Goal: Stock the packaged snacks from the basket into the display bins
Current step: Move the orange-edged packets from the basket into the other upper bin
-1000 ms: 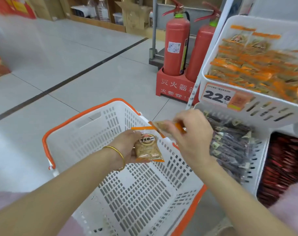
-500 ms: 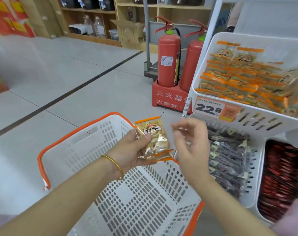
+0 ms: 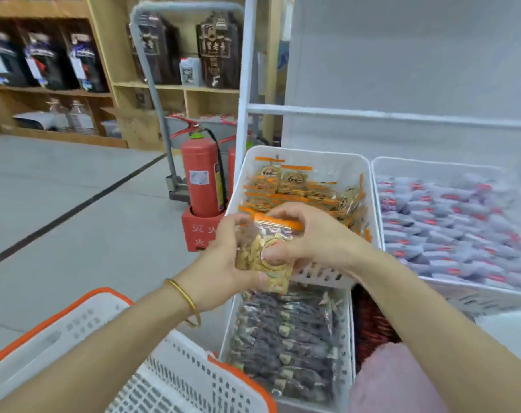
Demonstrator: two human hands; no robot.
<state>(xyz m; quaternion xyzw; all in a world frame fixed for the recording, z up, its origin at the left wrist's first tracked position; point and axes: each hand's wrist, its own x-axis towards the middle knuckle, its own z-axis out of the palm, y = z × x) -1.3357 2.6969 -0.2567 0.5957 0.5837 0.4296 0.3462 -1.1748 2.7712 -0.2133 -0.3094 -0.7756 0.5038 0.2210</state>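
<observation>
Gripping one snack packet [image 3: 265, 257], left hand [image 3: 223, 263] and right hand [image 3: 310, 236] meet.

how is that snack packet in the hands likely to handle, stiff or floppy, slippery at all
Probably light and fairly floppy: the snack packet is a thin film pouch that the left hand and right hand hold with just their fingers. The glossy film looks somewhat slippery. Its pale, chip-like contents may crush if squeezed hard.

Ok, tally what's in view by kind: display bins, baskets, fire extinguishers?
Display bins: 4, holding orange packets, pale purple packets, dark packets, red packets (partly hidden)
Basket: 1
Fire extinguishers: 2, one mostly hidden
Total: 7
</observation>
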